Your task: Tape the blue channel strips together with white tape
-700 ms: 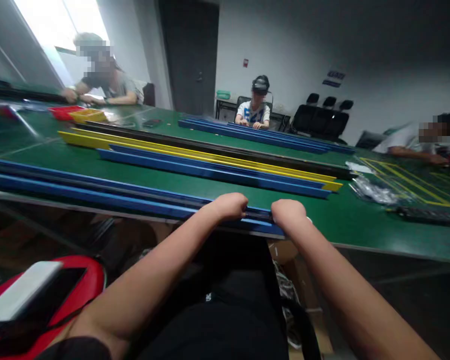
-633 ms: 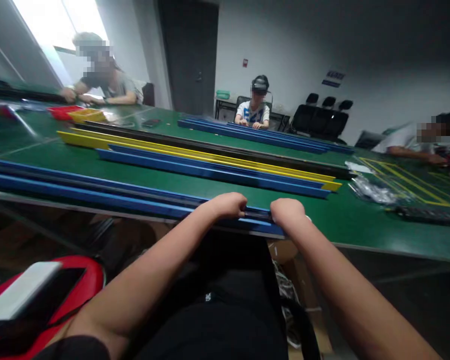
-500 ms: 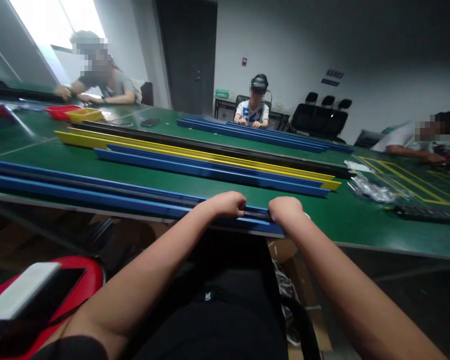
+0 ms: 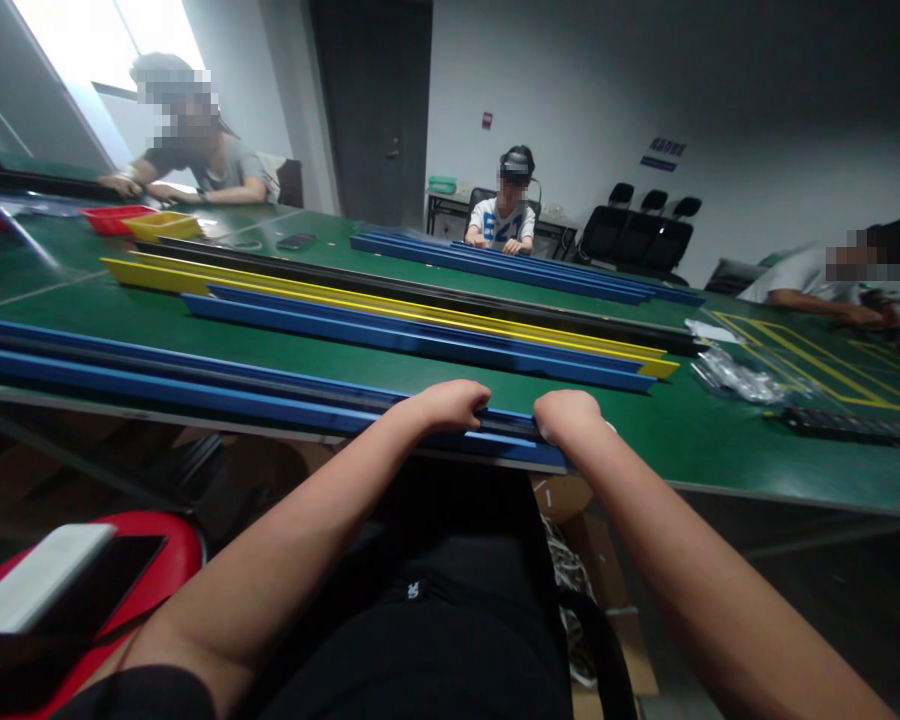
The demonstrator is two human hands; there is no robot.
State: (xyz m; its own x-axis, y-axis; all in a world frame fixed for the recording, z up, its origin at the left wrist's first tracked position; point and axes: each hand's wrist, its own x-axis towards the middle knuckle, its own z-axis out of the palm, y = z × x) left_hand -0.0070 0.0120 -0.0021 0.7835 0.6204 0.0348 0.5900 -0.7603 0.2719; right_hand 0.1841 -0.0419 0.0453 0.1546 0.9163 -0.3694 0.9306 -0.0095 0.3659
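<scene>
While nearest blue rail [image 4: 232, 396] is being touched near its right end, at near edge of green table [image 4: 720, 445], left hand [image 4: 454, 404] is being curled over its dark strip [image 4: 508, 428], right hand [image 4: 570, 416] being held just right; clamping can't be told for either. Beyond, yellow rails [image 4: 390, 309] are being flanked by blue rails [image 4: 420, 346] and black rails [image 4: 420, 291].

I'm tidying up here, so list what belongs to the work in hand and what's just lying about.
In hand, it seems:
nearest blue rail
dark strip lying in it
left hand and right hand, both at the rail, exact grip hidden

Lying about, apparently:
red tray
yellow tray
phone
plastic wrapping
</scene>
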